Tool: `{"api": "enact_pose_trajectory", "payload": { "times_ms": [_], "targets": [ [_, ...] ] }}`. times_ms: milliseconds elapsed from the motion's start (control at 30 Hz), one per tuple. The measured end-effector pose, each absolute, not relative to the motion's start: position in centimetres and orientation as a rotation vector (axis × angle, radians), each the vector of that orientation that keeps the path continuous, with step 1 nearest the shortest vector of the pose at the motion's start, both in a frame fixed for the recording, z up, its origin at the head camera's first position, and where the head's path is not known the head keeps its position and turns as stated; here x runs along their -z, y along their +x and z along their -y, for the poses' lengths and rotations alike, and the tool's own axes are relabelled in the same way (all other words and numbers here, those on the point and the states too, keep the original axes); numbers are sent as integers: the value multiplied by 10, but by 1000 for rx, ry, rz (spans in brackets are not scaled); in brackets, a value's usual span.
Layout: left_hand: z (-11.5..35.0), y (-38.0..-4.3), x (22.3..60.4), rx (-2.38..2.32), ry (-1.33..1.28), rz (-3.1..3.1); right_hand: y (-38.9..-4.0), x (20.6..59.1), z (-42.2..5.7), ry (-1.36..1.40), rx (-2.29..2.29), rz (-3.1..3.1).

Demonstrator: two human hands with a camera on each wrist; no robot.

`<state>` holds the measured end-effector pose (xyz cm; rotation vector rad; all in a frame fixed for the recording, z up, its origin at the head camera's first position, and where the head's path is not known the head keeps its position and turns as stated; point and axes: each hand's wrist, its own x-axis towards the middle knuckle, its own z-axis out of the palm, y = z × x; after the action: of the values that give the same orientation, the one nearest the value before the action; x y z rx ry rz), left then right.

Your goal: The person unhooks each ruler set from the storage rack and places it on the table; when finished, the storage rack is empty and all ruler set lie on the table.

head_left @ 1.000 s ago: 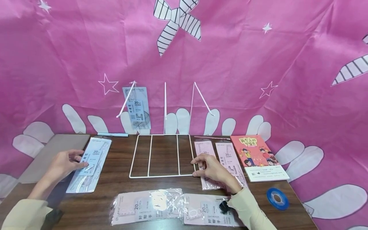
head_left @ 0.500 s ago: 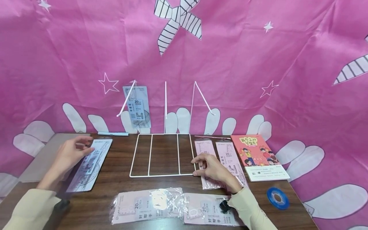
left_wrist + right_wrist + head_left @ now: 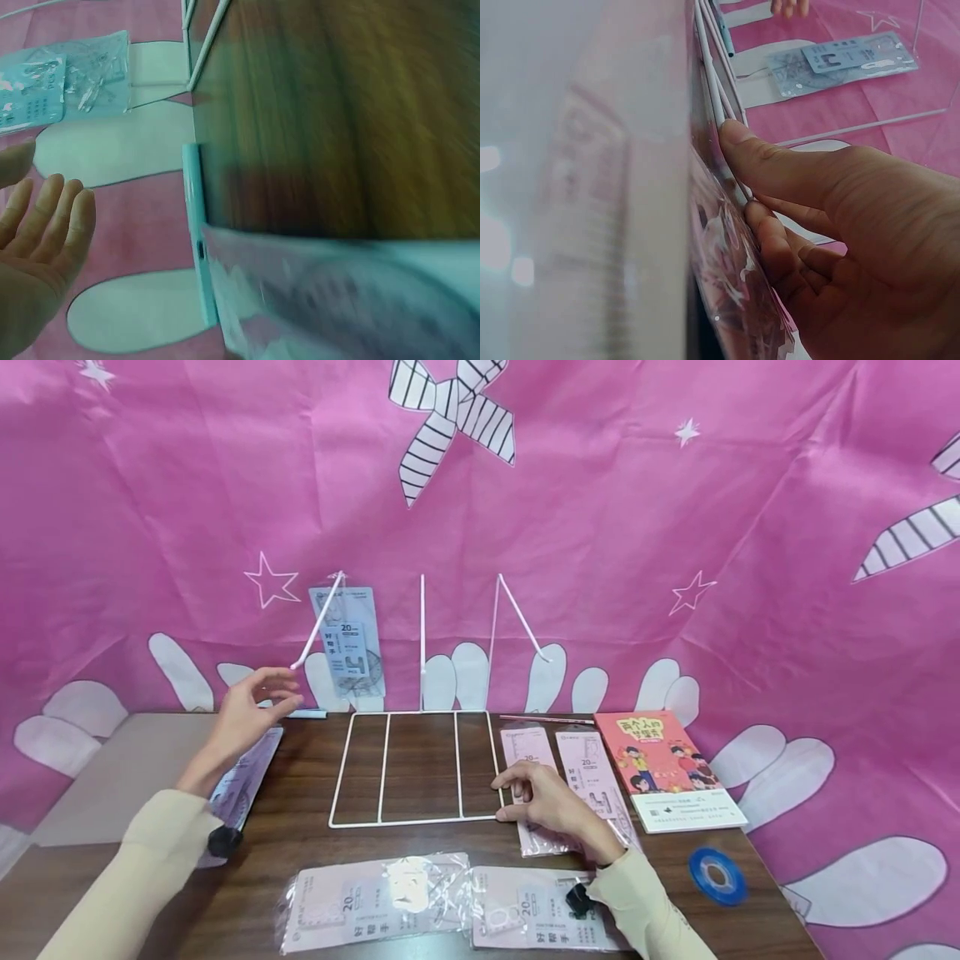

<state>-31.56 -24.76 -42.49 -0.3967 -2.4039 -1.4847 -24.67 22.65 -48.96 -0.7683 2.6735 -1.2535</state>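
Observation:
The left hand (image 3: 247,718) is raised over the table's left side, fingers loosely bent and holding nothing, its fingertips just below the white left hook's end. In the left wrist view its fingers (image 3: 71,221) are spread apart. A blue packaged ruler set (image 3: 347,647) hangs from that hook, right of the hand. Another ruler set (image 3: 251,768) lies under the left forearm, partly hidden. The right hand (image 3: 543,802) pinches the right side of the white wire rack (image 3: 420,821) near its front corner. In the right wrist view the thumb (image 3: 769,161) lies against the wire.
Two pink ruler sets (image 3: 596,777) lie right of the rack, partly under the right hand. Two more pink packs (image 3: 322,902) lie in front. A red book (image 3: 660,760), blue tape roll (image 3: 717,877), grey board (image 3: 112,785) and light blue pen (image 3: 311,714) are around.
The left hand has left the ruler set on the left, moving up and right toward the rack's left hook with nothing in it. The right hand stays at the rack.

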Motion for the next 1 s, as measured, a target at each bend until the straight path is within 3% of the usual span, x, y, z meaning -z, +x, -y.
{"api": "enact_pose_trajectory", "payload": {
  "times_ms": [500, 1000],
  "targets": [
    [197, -360, 429, 1678, -385, 2421, -248, 492, -226, -764, 1266, -2683],
    [187, -362, 428, 1773, -290, 2336, -247, 487, -224, -727, 1250, -2682]
  ]
}}
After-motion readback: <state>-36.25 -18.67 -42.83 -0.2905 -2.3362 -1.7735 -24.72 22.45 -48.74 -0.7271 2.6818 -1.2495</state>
